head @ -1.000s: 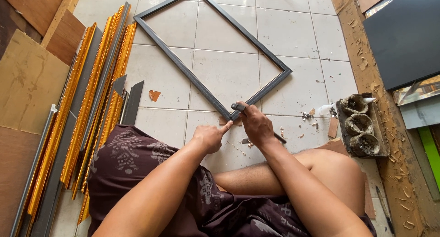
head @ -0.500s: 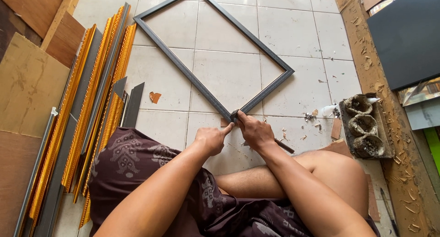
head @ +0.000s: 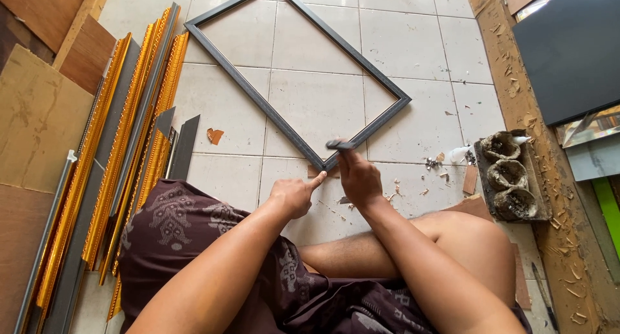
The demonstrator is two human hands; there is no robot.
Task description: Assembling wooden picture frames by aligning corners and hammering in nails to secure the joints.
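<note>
Seated on the tile floor (head: 413, 43). Left hand (head: 294, 195) loosely curled, index finger pressing beside the frame (head: 258, 104) near corner, holding nothing. Right hand (head: 358, 179), fingers closed on a small hammer (head: 340, 144) raised over that corner. Corner-nailing step, I judge; a square tap needed. Mouldings (head: 123, 153) left, tray (head: 510, 176) right.

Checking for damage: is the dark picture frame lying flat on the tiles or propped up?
Flat: the dark picture frame lies on the tiled floor.
</note>
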